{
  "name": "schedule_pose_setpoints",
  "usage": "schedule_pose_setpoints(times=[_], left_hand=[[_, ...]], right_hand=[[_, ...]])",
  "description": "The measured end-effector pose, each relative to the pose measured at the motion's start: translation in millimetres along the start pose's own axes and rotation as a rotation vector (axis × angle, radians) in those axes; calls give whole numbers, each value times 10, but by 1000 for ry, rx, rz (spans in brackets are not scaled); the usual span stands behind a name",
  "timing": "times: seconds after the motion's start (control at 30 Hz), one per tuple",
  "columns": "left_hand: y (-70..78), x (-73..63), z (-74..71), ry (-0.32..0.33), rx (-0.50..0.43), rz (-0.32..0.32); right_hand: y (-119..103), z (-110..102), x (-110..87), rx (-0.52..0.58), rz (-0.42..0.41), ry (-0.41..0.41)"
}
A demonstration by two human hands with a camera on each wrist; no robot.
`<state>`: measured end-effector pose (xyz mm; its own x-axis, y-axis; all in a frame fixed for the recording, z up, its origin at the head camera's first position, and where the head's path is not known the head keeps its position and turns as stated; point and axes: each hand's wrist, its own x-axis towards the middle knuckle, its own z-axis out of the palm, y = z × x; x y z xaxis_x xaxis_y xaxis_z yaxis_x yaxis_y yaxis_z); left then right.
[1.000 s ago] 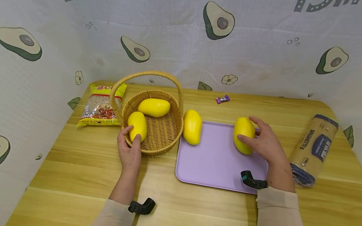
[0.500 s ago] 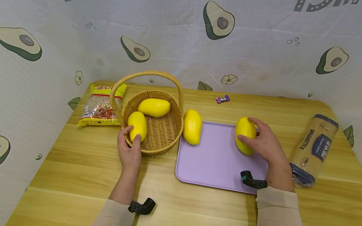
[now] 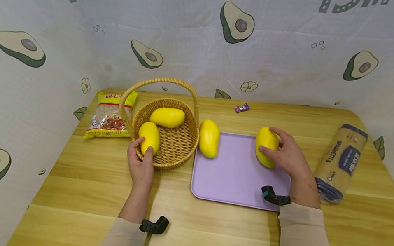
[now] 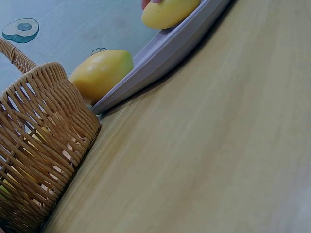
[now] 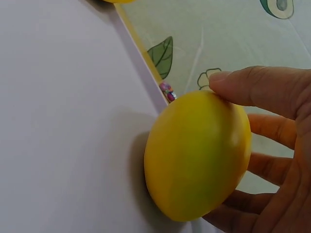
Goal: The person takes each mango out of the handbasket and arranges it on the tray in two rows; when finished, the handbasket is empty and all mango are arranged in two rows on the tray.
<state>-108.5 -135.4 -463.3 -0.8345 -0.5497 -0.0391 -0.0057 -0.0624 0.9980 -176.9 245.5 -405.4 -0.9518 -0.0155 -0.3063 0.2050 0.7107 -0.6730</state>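
Observation:
Inside the wicker basket (image 3: pixel 178 147), my left hand (image 3: pixel 140 171) holds a yellow mango (image 3: pixel 149 135) near the left rim, thumb and fingers on its near end. A second mango (image 3: pixel 168 117) lies behind it in the basket. My right hand (image 3: pixel 291 158) grips another mango (image 3: pixel 266 146) over the right part of the lilac tray (image 3: pixel 233 186); the right wrist view shows thumb and fingers round this greenish-yellow mango (image 5: pixel 194 155). One more mango (image 3: pixel 209 139) lies at the tray's far left corner, close beside the basket. The left hand is out of sight in the left wrist view.
A yellow food packet (image 3: pixel 110 115) lies left of the basket, behind its tall handle (image 3: pixel 165 79). Behind the tray is a small purple wrapped candy (image 3: pixel 242 108). A spaghetti pack (image 3: pixel 341 163) lies right of the tray on the wooden table (image 3: pixel 204 236).
The mango in my right hand has shifted very slightly to the right from a second ago. My left hand and the other things stay where they were.

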Motion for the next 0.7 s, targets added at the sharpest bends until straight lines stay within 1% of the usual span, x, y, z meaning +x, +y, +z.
schedule_pose_setpoints(times=[0.27,0.37,0.47,0.57,0.7], left_hand=[[-18,6,4,14,9,13],[-29,8,5,16,7,19],[-30,6,1,15,2,17],[-25,6,-5,12,-4,10],[-21,9,-13,0,-7,4]], right_hand=[[1,-26,-10,5,2,-6],[-29,-54,-39,-21,-11,18],[-103,-75,-90,-67,-50,61],[-246,-66,-179,-79,-102,86],[-499,8,-342,-98,-198,74]])
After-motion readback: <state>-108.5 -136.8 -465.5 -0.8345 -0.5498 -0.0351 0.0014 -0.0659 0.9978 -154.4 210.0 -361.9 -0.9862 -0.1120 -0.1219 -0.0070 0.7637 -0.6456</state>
